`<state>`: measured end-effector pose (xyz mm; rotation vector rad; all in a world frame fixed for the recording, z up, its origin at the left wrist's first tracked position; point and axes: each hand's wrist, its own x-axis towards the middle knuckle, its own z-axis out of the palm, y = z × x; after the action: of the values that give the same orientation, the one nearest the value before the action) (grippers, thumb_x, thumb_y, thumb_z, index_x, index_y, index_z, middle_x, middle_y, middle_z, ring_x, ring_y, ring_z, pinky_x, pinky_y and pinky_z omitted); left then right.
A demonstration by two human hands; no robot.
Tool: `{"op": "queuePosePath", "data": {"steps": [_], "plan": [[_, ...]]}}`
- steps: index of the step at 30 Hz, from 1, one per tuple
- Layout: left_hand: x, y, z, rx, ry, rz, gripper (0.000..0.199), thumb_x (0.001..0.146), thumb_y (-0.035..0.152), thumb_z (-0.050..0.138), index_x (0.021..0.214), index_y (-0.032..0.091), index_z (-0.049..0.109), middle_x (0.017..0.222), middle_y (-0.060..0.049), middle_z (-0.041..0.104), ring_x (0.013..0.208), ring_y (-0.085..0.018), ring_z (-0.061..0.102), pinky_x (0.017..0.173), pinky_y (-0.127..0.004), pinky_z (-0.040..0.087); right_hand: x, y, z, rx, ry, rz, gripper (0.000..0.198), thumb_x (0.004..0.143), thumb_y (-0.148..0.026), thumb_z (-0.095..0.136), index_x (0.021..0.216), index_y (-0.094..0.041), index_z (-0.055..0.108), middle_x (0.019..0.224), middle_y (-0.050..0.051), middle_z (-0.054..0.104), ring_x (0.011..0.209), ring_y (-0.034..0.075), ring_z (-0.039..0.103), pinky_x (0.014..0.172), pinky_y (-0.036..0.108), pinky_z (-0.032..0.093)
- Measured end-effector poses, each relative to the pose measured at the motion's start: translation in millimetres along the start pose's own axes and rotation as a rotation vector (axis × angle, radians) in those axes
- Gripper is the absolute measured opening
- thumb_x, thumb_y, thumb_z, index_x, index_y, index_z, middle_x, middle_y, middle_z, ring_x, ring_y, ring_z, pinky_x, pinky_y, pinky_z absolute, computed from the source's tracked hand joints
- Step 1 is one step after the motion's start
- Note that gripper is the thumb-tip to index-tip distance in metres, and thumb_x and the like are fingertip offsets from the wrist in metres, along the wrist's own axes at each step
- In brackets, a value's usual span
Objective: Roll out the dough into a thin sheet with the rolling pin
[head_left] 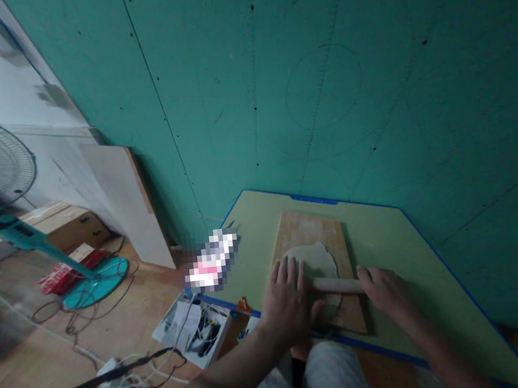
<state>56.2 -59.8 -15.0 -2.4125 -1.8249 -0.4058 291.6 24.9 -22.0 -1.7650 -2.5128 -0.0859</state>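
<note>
A wooden board lies on the pale green tabletop, and on it is a thin, flat sheet of pale dough with an uneven edge. Across the dough runs a light rolling pin. My left hand rests over the pin's left end, fingers stretched forward and thumb on the near side; that end is hidden under the hand. At the pin's right end, beyond the board's edge, my right hand is closed around it.
The folding table has a blue rim and stands against a green wall. A pixelated bright object sits at its left edge. On the floor are an open white box, cables, a power strip and a teal standing fan.
</note>
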Motion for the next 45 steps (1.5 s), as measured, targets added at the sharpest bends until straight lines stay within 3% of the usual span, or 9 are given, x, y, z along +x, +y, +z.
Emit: {"op": "queuePosePath", "data": {"steps": [5,11,19,21,27,31,35,40,45], "plan": [[30,-12,-1,-0.027,0.026,-0.027,0.072,0.093,0.060,0.039,0.141,0.006,0.044,0.144,-0.020,0.048,0.139,-0.039,0.035,0.113,-0.051,0.031,5,-3,-3,0.282,0.067,0.054,0.039,0.093,-0.038,0.031,0.071,-0.023,0.059,0.070,0.006,0.069,0.069,0.020,0.064,0.063,0.027,0.041],[66,-17,5,-0.015,0.050,-0.109,0.064,0.095,0.057,0.039,0.138,0.012,0.052,0.143,-0.021,0.050,0.136,-0.038,0.040,0.108,-0.054,0.036,-10,7,-4,0.376,0.163,-0.068,0.036,0.092,-0.042,0.032,0.070,-0.025,0.054,0.069,0.004,0.067,0.064,0.020,0.064,0.059,0.028,0.041],[111,-29,14,-0.030,-0.041,-0.121,0.061,0.094,0.055,0.042,0.138,0.015,0.052,0.143,-0.019,0.050,0.137,-0.037,0.039,0.108,-0.054,0.036,13,22,-5,0.251,-0.005,0.011,0.039,0.094,-0.036,0.031,0.077,-0.024,0.064,0.080,0.007,0.073,0.073,0.021,0.067,0.064,0.028,0.041],[124,-34,15,-0.043,-0.061,-0.129,0.059,0.094,0.053,0.042,0.137,0.014,0.051,0.144,-0.020,0.049,0.137,-0.037,0.040,0.107,-0.054,0.036,25,22,-12,0.140,-0.105,0.059,0.038,0.093,-0.027,0.033,0.082,-0.022,0.069,0.084,0.009,0.074,0.078,0.021,0.068,0.064,0.028,0.040],[159,-41,17,-0.062,-0.024,-0.112,0.045,0.097,0.043,0.038,0.119,0.009,0.059,0.133,-0.020,0.056,0.128,-0.031,0.049,0.104,-0.043,0.041,54,21,-31,-0.211,-0.286,0.022,0.035,0.090,-0.011,0.039,0.101,-0.018,0.071,0.100,0.012,0.073,0.085,0.022,0.067,0.061,0.027,0.036],[151,-39,17,-0.022,0.008,-0.101,0.044,0.096,0.043,0.039,0.117,0.011,0.060,0.131,-0.019,0.057,0.126,-0.030,0.050,0.102,-0.042,0.042,47,16,-32,-0.209,-0.292,0.011,0.036,0.091,-0.009,0.038,0.104,-0.017,0.070,0.104,0.013,0.072,0.089,0.023,0.067,0.063,0.028,0.037],[120,-35,15,-0.001,0.090,-0.024,0.044,0.095,0.043,0.042,0.119,0.012,0.062,0.133,-0.017,0.058,0.132,-0.032,0.045,0.107,-0.045,0.039,16,3,-33,-0.182,-0.262,-0.009,0.037,0.092,-0.009,0.038,0.114,-0.017,0.067,0.103,0.012,0.072,0.090,0.022,0.066,0.067,0.029,0.039],[85,-29,10,-0.013,0.108,0.042,0.038,0.094,0.026,0.039,0.122,0.022,0.064,0.129,-0.010,0.063,0.128,-0.032,0.050,0.106,-0.052,0.038,-27,-32,-36,-0.098,-0.001,0.085,0.034,0.101,-0.027,0.034,0.104,-0.017,0.066,0.100,0.012,0.069,0.092,0.023,0.062,0.077,0.033,0.042],[77,-22,9,0.057,0.101,-0.023,0.044,0.094,0.027,0.037,0.129,0.016,0.060,0.133,-0.014,0.060,0.132,-0.037,0.045,0.108,-0.061,0.031,-52,-62,-23,-0.035,0.198,0.128,0.052,0.097,-0.049,0.040,0.131,-0.010,0.053,0.113,0.018,0.063,0.101,0.030,0.056,0.086,0.042,0.044]]}}
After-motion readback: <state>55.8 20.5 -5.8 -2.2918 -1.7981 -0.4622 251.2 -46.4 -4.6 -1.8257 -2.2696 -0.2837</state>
